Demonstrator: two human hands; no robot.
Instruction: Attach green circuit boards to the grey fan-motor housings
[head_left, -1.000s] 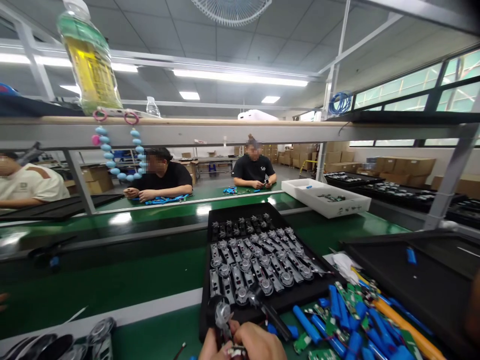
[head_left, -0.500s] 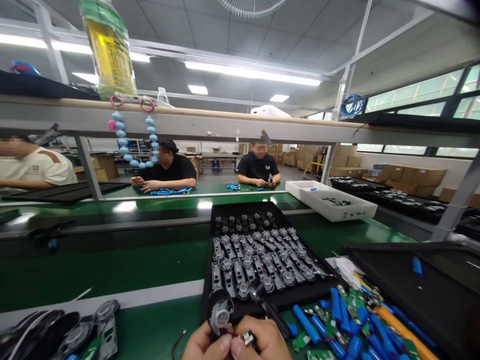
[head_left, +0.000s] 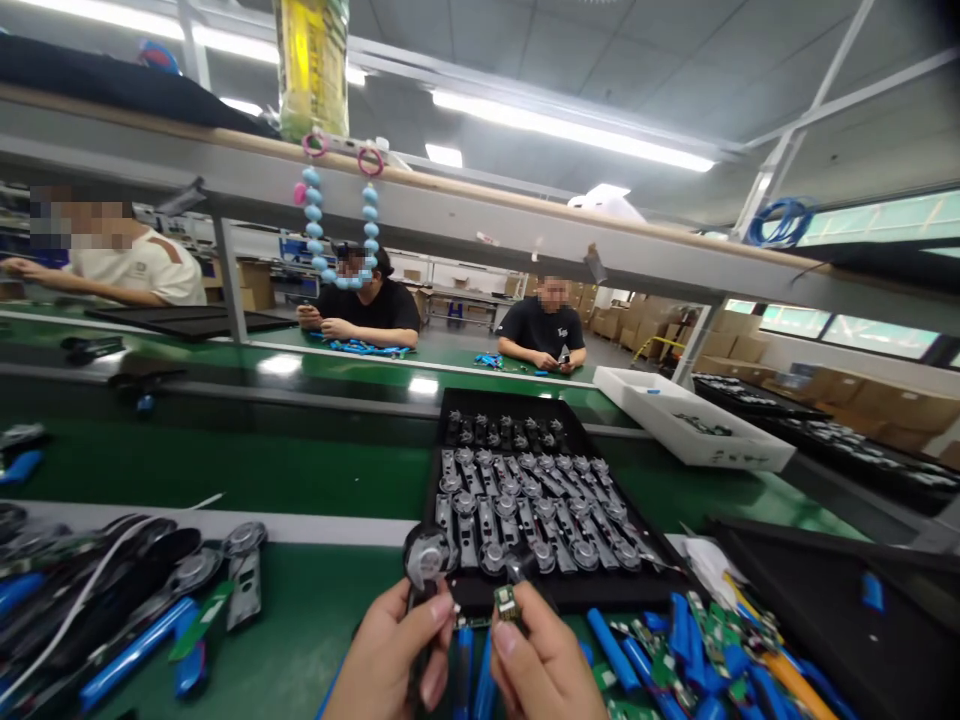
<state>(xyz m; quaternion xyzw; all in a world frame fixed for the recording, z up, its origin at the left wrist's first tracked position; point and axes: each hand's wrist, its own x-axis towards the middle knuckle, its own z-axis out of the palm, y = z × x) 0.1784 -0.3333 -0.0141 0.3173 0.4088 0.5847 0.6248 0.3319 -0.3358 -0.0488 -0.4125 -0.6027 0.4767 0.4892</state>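
Observation:
My left hand [head_left: 401,645] is closed around a dark part with a round, grey, motor-like head [head_left: 430,557], which points upward; its lower end is hidden by my fingers. In my right hand [head_left: 544,660], thumb and fingers pinch a small green circuit board [head_left: 505,602] with a pale component on it. The two hands are slightly apart over the near edge of the bench. Between and below them show blue cylindrical cells [head_left: 465,665]. Just beyond lies a black tray [head_left: 517,595] with rows of grey housings [head_left: 525,505], each with a round head.
Blue cells and green boards [head_left: 697,650] are heaped on the right, beside a black tray [head_left: 817,590]. More housings and cables [head_left: 97,590] lie at left. A white bin [head_left: 720,450] stands beyond. A shelf beam [head_left: 480,215] crosses overhead. Several people sit opposite.
My hands have moved apart from their earlier touching position, with the green board now clearly in the right one. The view has tilted and turned, showing more of the left pile.

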